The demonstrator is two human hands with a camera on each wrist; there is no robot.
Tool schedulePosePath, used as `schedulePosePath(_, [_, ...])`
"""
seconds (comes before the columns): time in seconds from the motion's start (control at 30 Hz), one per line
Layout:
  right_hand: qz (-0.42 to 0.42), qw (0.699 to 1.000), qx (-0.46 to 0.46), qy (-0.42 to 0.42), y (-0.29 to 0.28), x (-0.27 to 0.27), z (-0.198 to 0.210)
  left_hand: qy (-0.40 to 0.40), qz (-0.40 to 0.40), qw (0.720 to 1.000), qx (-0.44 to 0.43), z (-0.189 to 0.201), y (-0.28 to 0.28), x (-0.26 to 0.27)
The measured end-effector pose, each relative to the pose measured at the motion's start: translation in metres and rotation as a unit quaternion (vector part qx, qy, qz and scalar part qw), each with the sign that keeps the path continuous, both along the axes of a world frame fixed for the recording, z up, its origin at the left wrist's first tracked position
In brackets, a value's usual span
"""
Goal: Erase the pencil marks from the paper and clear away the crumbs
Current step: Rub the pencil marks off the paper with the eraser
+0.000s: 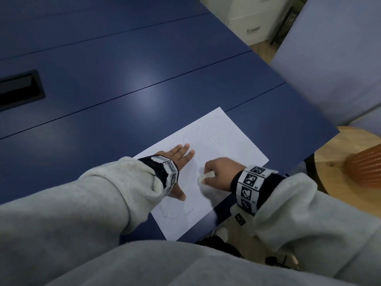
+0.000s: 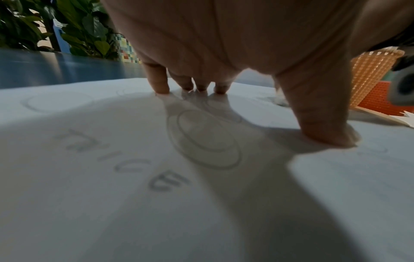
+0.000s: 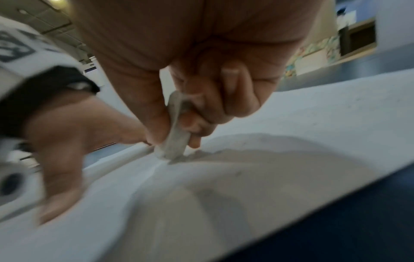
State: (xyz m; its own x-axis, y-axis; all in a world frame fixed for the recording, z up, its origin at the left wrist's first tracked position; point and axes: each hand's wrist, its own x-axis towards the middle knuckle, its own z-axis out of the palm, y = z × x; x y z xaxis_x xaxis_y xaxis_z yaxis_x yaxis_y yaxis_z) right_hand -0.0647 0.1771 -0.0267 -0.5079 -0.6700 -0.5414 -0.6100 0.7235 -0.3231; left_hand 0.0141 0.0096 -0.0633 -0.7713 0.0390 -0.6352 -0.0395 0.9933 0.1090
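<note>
Progress: early; many pencil marks [image 2: 208, 140] remain on the paper [image 1: 237, 141].
Right hand [image 1: 221, 172]: pinches eraser [image 1: 206, 176], rubbing.
Left hand [image 1: 177, 162]: spread flat, pinning paper.

One paper [image 1: 222, 145] — one eraser [image 1: 206, 176] — two hands.

White paper [image 1: 222, 141] flat on table, faint pencil marks [image 2: 206, 140]; white eraser [image 1: 205, 176] touching it.

blue table [image 1: 103, 96] with seams | black slot [image 1: 20, 89] at far left of table | white drawers [image 1: 251, 19] beyond far corner | grey chair [image 1: 334, 54] at right | round wood stool [image 1: 338, 172] | orange basket [image 2: 371, 74] | plant [image 2: 74, 26] behind table
</note>
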Motion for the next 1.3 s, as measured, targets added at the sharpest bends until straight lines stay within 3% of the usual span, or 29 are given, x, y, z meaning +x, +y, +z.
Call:
schedulePosePath(0.1, [-0.051,0.998,0.016,0.019,0.004,-0.017,0.004,-0.004,0.008,1.000,0.003,0.002,0.002,-0.001])
schedulePosePath(0.23, [-0.056,0.997,0.045,0.008,0.008,-0.022,0.004,-0.037,0.001,0.999,-0.010,0.012,0.006,-0.007])
schedulePosePath(0.57, [0.038,0.987,0.153,0.015,-0.008,-0.007,0.011,-0.051,-0.047,0.997,-0.029,0.015,-0.002,-0.011])
schedulePosePath(0.7, [0.064,0.984,0.168,0.008,-0.016,-0.006,0.010,-0.054,-0.048,0.997,-0.031,0.018,-0.001,-0.011])
schedulePosePath(0.8, [0.052,0.986,0.143,0.064,-0.015,-0.020,0.005,-0.055,-0.047,0.997,-0.028,0.015,-0.002,-0.012])
schedulePosePath(1.0, [0.146,0.972,0.176,0.046,-0.024,0.012,-0.001,-0.049,-0.052,0.997,-0.028,0.011,-0.003,-0.012])
schedulePosePath(1.13, [0.079,0.982,0.154,0.073,-0.027,-0.009,0.004,-0.045,-0.047,0.998,-0.023,0.006,-0.004,-0.011])
schedulePosePath(1.3, [0.132,0.973,0.189,0.017,-0.037,0.017,-0.005,-0.047,-0.050,0.997,-0.025,0.005,-0.005,-0.011])
